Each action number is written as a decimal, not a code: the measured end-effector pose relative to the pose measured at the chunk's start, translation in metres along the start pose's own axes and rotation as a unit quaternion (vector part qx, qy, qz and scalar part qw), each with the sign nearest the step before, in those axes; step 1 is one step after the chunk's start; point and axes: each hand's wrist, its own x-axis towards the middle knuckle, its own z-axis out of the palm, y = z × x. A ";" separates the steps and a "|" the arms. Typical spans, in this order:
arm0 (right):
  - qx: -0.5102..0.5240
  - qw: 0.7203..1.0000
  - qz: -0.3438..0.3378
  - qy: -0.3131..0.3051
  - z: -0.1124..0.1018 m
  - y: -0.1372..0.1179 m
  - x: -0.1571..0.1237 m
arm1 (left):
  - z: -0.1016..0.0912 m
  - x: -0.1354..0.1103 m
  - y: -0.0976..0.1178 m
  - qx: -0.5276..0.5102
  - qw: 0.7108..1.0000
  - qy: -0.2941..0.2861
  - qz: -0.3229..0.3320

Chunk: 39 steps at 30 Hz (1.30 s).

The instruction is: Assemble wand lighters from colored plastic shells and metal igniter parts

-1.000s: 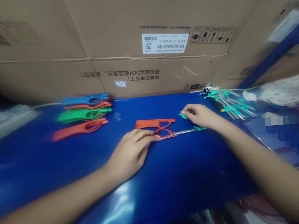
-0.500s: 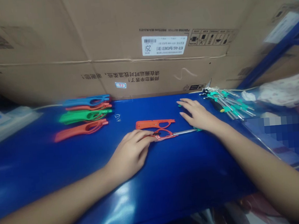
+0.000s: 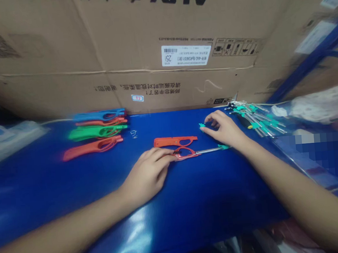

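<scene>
My left hand (image 3: 151, 172) is closed on the handle end of an opened red long-neck lighter (image 3: 185, 153), which lies on the blue table. Its grey metal tube (image 3: 207, 151) points right and has a green piece (image 3: 223, 147) at the tip; the fingers hide the lighter's rear. A separate red casing half (image 3: 174, 141) lies just behind it. Farther right, my right hand (image 3: 223, 128) has thumb and forefinger curled at a small green part (image 3: 202, 126), which shows at their tips. The fingers' far side is hidden.
Blue, green and red lighter casings (image 3: 99, 132) are lined up at the left, with tiny metal bits (image 3: 133, 134) beside them. Several metal tubes with green pieces (image 3: 258, 119) are heaped at the right. A large cardboard box (image 3: 133, 47) stands behind the table.
My right hand's spread fingers have curled in at the small green part, which now shows more. My left hand keeps its hold on the lighter. The view has shifted slightly.
</scene>
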 end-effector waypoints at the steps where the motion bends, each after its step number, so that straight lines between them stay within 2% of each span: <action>1: -0.008 1.000 0.009 -0.013 0.001 0.001 0.000 | 0.000 0.000 0.000 0.000 1.000 0.000 -0.001; 5: -0.030 0.997 0.037 -0.057 0.002 0.005 0.001 | 0.000 0.001 0.001 -0.002 1.000 0.000 -0.002; 13: -0.042 0.990 -0.010 -0.138 -0.017 0.003 -0.001 | 0.000 0.000 0.000 -0.004 1.000 -0.003 -0.003; 18: -0.078 0.987 -0.020 -0.142 -0.016 -0.003 -0.002 | 0.001 0.001 0.000 -0.009 1.000 -0.002 0.000; 21: -0.053 0.989 -0.036 -0.131 -0.015 -0.012 -0.002 | 0.001 0.002 0.001 -0.017 1.000 -0.001 -0.004; 24: 0.011 0.989 -0.081 -0.123 -0.017 -0.028 -0.003 | 0.001 0.002 0.002 -0.042 0.999 0.006 -0.013; 27: 0.050 0.975 -0.126 -0.175 -0.019 -0.048 -0.009 | 0.000 0.003 0.004 -0.067 0.997 0.014 -0.029; 31: 0.053 0.948 -0.165 -0.266 -0.018 -0.066 -0.018 | 0.001 0.003 0.004 -0.063 0.997 0.014 -0.042; 39: 0.010 0.940 -0.196 -0.278 -0.016 -0.067 -0.020 | 0.001 0.003 0.004 -0.057 0.998 -0.004 -0.038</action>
